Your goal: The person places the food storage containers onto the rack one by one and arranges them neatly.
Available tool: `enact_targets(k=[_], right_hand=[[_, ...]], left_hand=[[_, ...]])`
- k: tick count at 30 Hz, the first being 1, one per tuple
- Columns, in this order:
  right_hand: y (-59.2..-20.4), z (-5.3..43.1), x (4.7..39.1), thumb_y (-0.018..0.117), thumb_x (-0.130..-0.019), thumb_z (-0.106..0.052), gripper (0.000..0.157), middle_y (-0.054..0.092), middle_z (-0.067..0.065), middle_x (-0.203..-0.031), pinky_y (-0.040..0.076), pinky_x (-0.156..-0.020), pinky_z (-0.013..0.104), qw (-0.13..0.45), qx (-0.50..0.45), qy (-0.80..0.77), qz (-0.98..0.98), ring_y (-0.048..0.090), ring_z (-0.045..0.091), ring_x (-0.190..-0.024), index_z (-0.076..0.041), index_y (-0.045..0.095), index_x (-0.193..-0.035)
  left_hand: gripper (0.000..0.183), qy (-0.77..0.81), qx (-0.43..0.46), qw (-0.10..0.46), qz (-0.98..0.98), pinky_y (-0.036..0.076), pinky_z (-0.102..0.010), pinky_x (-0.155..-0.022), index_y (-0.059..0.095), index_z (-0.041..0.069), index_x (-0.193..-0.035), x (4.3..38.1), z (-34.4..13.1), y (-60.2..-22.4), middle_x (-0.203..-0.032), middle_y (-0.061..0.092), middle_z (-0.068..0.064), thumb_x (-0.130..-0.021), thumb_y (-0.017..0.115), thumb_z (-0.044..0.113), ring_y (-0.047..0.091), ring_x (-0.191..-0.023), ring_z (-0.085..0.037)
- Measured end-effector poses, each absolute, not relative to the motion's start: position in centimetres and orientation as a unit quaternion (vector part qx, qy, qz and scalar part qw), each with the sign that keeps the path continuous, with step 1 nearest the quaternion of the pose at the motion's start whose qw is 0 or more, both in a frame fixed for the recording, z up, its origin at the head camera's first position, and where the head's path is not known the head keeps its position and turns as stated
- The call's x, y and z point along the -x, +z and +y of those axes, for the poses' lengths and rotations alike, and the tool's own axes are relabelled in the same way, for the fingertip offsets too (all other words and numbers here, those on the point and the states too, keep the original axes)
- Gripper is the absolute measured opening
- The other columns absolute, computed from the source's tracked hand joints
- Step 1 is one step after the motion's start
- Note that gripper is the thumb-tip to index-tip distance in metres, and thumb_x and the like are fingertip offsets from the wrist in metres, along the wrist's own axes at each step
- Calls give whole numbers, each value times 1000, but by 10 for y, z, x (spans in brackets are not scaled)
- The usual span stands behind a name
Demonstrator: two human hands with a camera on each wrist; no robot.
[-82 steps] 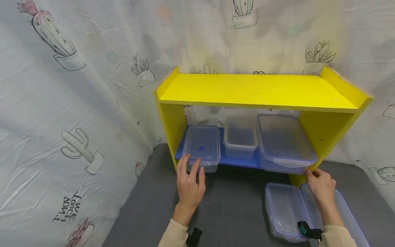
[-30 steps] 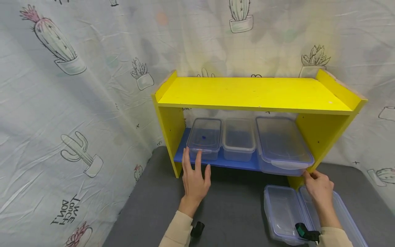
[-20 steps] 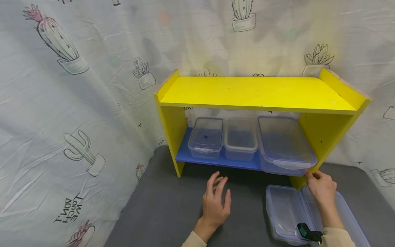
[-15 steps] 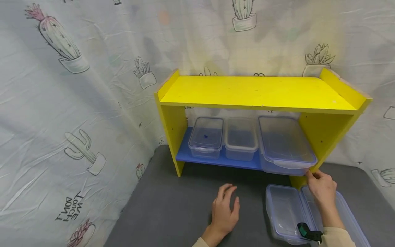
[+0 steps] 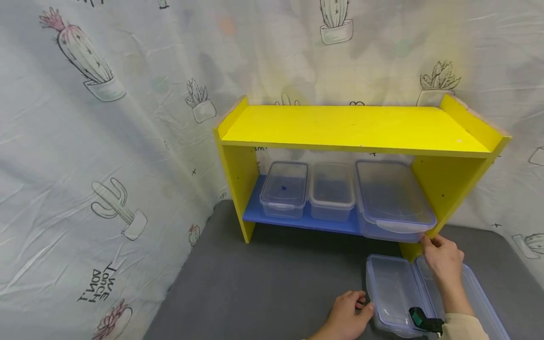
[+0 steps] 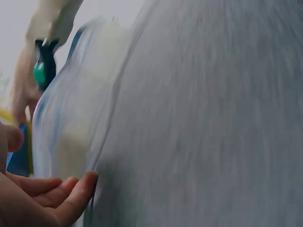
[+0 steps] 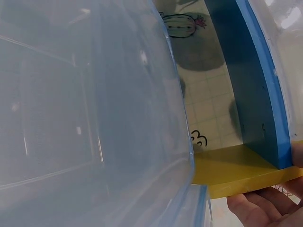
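My left hand is low, its thumb side beside the left edge of a clear plastic food container on the grey table. Its fingers are bent and grip nothing. In the blurred left wrist view the fingertips are near that container's side; contact cannot be told. My right hand grips the front edge of the yellow side panel of a shelf unit, below a large lidded container. On the blue shelf also stand a lidded container at the left and another container in the middle.
A second, longer clear container lies right of the first on the table, partly under my right forearm. The yellow top board spans above the shelf. A cactus-printed curtain hangs behind and at the left.
The left container was pushed back on the shelf by my left hand, which then left it and moved down and right towards the table containers. My right hand has stayed on the side panel.
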State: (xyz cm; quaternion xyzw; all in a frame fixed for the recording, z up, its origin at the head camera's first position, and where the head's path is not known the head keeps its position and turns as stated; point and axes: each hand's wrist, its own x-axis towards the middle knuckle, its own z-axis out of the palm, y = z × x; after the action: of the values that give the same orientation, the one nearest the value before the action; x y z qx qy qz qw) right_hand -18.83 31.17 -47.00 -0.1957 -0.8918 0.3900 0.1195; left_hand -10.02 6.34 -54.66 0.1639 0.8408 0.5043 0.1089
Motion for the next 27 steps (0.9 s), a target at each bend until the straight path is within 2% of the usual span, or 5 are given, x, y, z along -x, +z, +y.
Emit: enact_targets(k=[7,10,18,24,27], right_hand=[[-469,313,188,42,-100,-38,50,63,33,-114,32,-80,53,111,202,392,-890,35,52,-116,4,64,-118],[-468,312,188,42,-100,-37,50,63,33,-114,31,-81,53,113,202,393,-890,34,51,-115,5,65,-116],[-468,311,186,42,-101,-36,49,63,33,-114,28,-78,51,117,193,393,-891,36,50,-112,4,64,-118],[-470,311,184,42,-101,-36,50,62,34,-117,29,-84,56,115,187,397,-891,34,53,-116,4,63,-122],[-469,311,184,42,-101,-38,51,61,34,-117,30,-83,55,109,195,401,-889,33,53,-117,4,62,-122]], left_hand=[[68,388,-121,171,898,48,-37,-96,50,16,-139,90,88,-546,-132,55,4,-89,52,62,52,-120,-13],[70,413,-90,180,888,45,-38,-98,48,18,-140,90,94,-545,-133,53,4,-87,56,62,49,-121,-14],[63,625,-16,106,773,44,-18,-77,59,-5,-129,86,97,-545,-110,55,4,-75,76,22,49,-87,-1],[60,705,15,87,703,42,-16,-88,58,-5,-130,84,92,-537,-124,57,-5,-74,74,9,54,-107,-9],[61,751,26,96,653,48,-20,-74,55,-3,-134,84,89,-532,-131,55,-13,-76,71,4,56,-108,-19]])
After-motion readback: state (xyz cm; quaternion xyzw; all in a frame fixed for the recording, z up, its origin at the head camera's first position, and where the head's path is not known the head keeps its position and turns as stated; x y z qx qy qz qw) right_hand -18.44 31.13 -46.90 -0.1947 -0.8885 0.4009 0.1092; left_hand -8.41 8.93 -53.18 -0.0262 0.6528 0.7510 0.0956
